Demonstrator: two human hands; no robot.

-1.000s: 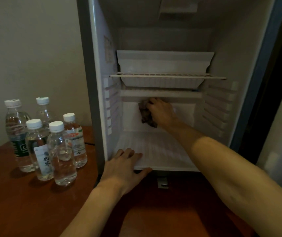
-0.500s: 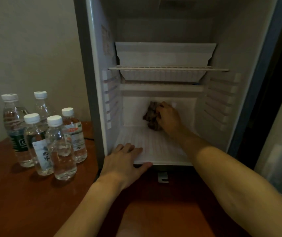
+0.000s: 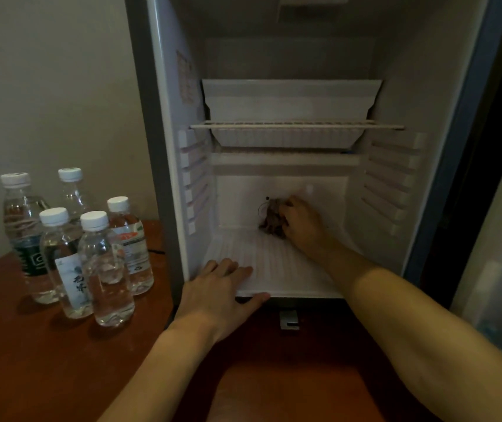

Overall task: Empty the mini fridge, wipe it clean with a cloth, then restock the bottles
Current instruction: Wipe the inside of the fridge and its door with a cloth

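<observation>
The white mini fridge (image 3: 396, 190) stands open with no bottles inside. Deep in its lower compartment my right hand (image 3: 301, 222) grips a crumpled brown cloth (image 3: 272, 217) against the bottom of the back wall. My left hand (image 3: 219, 292) rests flat on the front lip of the fridge floor, fingers straight. Several clear water bottles with white caps (image 3: 103, 266) stand grouped on the wooden table (image 3: 45, 360) to the left of the fridge.
A wire shelf (image 3: 297, 126) with a white tray above it spans the upper part of the fridge. Ribbed shelf guides line both side walls. A beige wall rises behind the bottles. A small metal bracket (image 3: 288, 319) sits under the fridge's front edge.
My right hand has carried the cloth down the back wall and rightward, from just under the ledge to near the floor. My left hand stays in place.
</observation>
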